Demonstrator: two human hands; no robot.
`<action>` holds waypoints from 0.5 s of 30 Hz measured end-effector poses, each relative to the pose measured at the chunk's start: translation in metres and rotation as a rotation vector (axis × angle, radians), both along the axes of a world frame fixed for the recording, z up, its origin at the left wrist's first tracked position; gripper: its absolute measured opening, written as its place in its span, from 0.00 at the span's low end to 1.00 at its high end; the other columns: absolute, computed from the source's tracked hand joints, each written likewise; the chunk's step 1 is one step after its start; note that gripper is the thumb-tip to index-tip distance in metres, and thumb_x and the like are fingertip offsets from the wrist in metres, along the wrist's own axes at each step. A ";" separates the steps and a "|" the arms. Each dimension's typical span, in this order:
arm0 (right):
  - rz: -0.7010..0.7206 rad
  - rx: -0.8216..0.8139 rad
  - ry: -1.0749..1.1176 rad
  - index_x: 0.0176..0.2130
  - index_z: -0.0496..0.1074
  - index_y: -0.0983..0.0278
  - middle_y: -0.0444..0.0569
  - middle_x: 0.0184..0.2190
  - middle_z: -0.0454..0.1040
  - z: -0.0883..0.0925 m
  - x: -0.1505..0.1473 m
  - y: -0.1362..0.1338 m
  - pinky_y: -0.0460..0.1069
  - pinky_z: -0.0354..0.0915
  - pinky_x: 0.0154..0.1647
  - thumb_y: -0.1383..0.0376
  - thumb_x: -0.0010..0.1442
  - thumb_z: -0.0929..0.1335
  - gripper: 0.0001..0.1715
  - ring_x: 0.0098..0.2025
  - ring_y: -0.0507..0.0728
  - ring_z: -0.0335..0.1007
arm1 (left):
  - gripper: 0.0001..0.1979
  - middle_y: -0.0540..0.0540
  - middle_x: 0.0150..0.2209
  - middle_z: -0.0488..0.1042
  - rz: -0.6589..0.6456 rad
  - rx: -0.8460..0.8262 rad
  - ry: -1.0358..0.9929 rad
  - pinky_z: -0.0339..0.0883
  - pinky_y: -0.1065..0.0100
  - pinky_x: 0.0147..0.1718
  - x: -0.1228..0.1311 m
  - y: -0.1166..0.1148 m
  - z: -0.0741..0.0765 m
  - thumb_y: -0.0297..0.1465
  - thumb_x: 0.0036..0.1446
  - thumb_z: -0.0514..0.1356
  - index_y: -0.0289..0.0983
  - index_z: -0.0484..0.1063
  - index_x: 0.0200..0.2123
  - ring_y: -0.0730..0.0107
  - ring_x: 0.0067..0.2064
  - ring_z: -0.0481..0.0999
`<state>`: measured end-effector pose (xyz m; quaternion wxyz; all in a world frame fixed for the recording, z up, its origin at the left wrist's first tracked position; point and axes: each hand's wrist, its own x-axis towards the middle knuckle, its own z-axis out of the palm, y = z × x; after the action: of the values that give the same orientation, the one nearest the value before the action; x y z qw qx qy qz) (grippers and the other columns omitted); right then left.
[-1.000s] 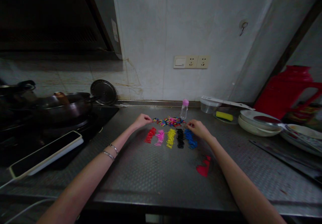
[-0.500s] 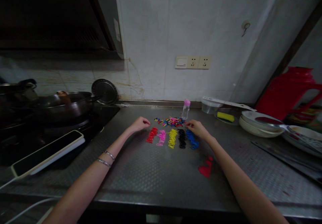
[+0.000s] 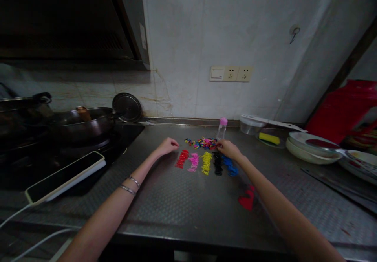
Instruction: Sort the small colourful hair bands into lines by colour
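On the steel counter [image 3: 182,199] lie small bands in rows by colour: red [image 3: 182,158], pink [image 3: 193,162], yellow [image 3: 206,162], black [image 3: 218,163] and blue [image 3: 230,165]. Behind them sits a mixed-colour heap [image 3: 202,142]. My left hand [image 3: 167,145] rests curled just left of the red row, its fingers pinched together. My right hand [image 3: 227,149] reaches into the heap's right end above the black row, fingers pinched; what they hold is too small to make out.
A small bottle with a pink cap [image 3: 222,128] stands behind the heap. A wok [image 3: 79,122] and a lid [image 3: 127,107] sit on the stove at left, a phone [image 3: 64,176] in front. Bowls [image 3: 312,148], a yellow sponge [image 3: 269,138] and a red jug [image 3: 341,109] crowd the right. A red mark [image 3: 246,201] lies nearer.
My right hand has moved left from the blue row to the heap's right end. My left hand stays beside the red row. The camera has turned slightly left.
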<state>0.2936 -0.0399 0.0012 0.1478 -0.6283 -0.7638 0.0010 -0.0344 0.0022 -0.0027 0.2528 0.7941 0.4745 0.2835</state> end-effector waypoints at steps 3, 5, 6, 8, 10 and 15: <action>-0.015 0.011 -0.019 0.41 0.72 0.59 0.49 0.39 0.74 0.000 -0.001 0.000 0.45 0.59 0.33 0.67 0.53 0.62 0.15 0.40 0.56 0.68 | 0.12 0.44 0.28 0.76 -0.005 0.009 -0.008 0.62 0.72 0.30 -0.001 0.000 -0.001 0.29 0.42 0.56 0.32 0.77 0.30 0.69 0.29 0.72; -0.027 0.021 -0.019 0.41 0.72 0.59 0.49 0.39 0.74 0.000 0.000 0.000 0.45 0.59 0.33 0.66 0.53 0.62 0.16 0.40 0.56 0.69 | 0.12 0.44 0.27 0.76 -0.004 0.012 -0.012 0.62 0.72 0.31 -0.001 0.001 -0.001 0.29 0.42 0.56 0.32 0.77 0.30 0.69 0.29 0.72; -0.031 0.026 -0.017 0.42 0.71 0.59 0.50 0.39 0.74 -0.001 0.001 0.001 0.45 0.59 0.32 0.66 0.53 0.62 0.16 0.40 0.56 0.69 | 0.12 0.44 0.27 0.76 -0.004 0.013 -0.015 0.62 0.71 0.31 -0.001 0.001 -0.002 0.29 0.42 0.56 0.32 0.77 0.30 0.69 0.29 0.72; -0.042 0.038 -0.009 0.43 0.71 0.59 0.50 0.39 0.74 -0.002 0.002 0.002 0.45 0.59 0.32 0.66 0.54 0.62 0.17 0.39 0.56 0.69 | 0.12 0.44 0.28 0.76 -0.011 0.016 -0.020 0.62 0.71 0.31 -0.001 0.002 -0.003 0.29 0.42 0.56 0.32 0.77 0.30 0.69 0.29 0.72; -0.052 0.045 0.004 0.43 0.71 0.59 0.50 0.38 0.75 -0.002 0.004 0.003 0.45 0.59 0.32 0.66 0.54 0.62 0.17 0.39 0.56 0.69 | 0.12 0.44 0.28 0.76 -0.019 0.019 -0.020 0.62 0.71 0.32 -0.002 0.003 -0.003 0.28 0.42 0.56 0.32 0.77 0.29 0.69 0.29 0.72; -0.072 0.021 0.032 0.43 0.72 0.58 0.48 0.37 0.75 -0.002 0.006 0.003 0.44 0.58 0.31 0.65 0.54 0.62 0.17 0.38 0.55 0.70 | 0.12 0.44 0.29 0.76 -0.014 0.015 -0.002 0.63 0.71 0.32 -0.002 0.002 -0.001 0.29 0.43 0.56 0.31 0.77 0.30 0.69 0.30 0.72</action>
<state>0.2992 -0.0366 -0.0011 0.1667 -0.6537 -0.7382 -0.0024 -0.0363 0.0042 -0.0040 0.2491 0.7989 0.4667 0.2861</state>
